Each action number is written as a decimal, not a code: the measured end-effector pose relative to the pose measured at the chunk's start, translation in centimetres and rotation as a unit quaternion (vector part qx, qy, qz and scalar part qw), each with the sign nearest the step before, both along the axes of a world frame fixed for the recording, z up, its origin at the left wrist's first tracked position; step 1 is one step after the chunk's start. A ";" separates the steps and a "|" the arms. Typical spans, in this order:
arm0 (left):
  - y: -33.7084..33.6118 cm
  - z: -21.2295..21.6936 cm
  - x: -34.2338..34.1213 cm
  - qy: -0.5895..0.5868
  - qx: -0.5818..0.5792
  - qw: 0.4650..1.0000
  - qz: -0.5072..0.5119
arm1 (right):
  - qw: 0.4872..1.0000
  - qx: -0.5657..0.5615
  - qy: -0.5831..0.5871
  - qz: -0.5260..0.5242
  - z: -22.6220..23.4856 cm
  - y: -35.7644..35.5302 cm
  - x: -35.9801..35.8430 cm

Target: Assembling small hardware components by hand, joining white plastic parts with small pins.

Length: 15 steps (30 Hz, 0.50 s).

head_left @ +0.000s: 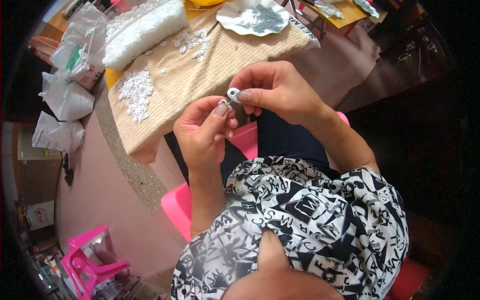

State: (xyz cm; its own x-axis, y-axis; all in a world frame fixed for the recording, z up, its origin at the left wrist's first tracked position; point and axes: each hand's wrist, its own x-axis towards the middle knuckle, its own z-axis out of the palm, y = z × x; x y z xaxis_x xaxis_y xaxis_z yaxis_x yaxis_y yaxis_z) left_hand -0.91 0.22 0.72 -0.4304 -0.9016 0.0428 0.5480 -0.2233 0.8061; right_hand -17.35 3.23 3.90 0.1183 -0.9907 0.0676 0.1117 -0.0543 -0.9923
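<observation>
Just past the near edge of the cloth-covered table, my two hands meet over my lap. My right hand (272, 92) pinches a small white plastic piece with a dark round hole (233, 93) between thumb and fingers. A second small white piece (224, 102) sits between the thumb and forefinger of my left hand (204, 127). The two pieces nearly touch; a thin dark bit shows between them, too small to make out. On the cloth (165, 95) lie a pile of small white pieces (136, 92) and a looser scatter of white pieces (197, 42) farther back.
A clear bag of white pieces (145, 35) stands at the table's back left. A white scalloped plate (232, 22) holds grey and white bits at the far edge. Plastic bags (65, 95) are stacked left of the table. A pink stool (87, 265) is on the floor at lower left.
</observation>
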 end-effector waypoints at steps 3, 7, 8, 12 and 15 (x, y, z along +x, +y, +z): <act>0.1 -0.2 0.0 -0.048 -0.033 0.998 0.017 | 0.999 -0.017 0.026 -0.011 0.1 0.1 0.3; 0.6 0.2 -0.5 -0.067 -0.049 0.996 0.028 | 0.998 -0.045 0.044 -0.010 0.1 0.4 0.5; 0.6 0.2 -0.6 -0.055 -0.050 0.997 0.033 | 0.999 -0.028 0.032 -0.017 0.1 0.4 0.6; 0.5 0.0 -0.4 -0.030 -0.070 0.997 0.026 | 0.999 -0.032 0.026 -0.035 0.3 0.5 0.9; 0.3 -0.5 -0.4 0.017 -0.079 0.997 0.002 | 1.000 -0.013 -0.012 -0.022 -0.1 0.6 0.8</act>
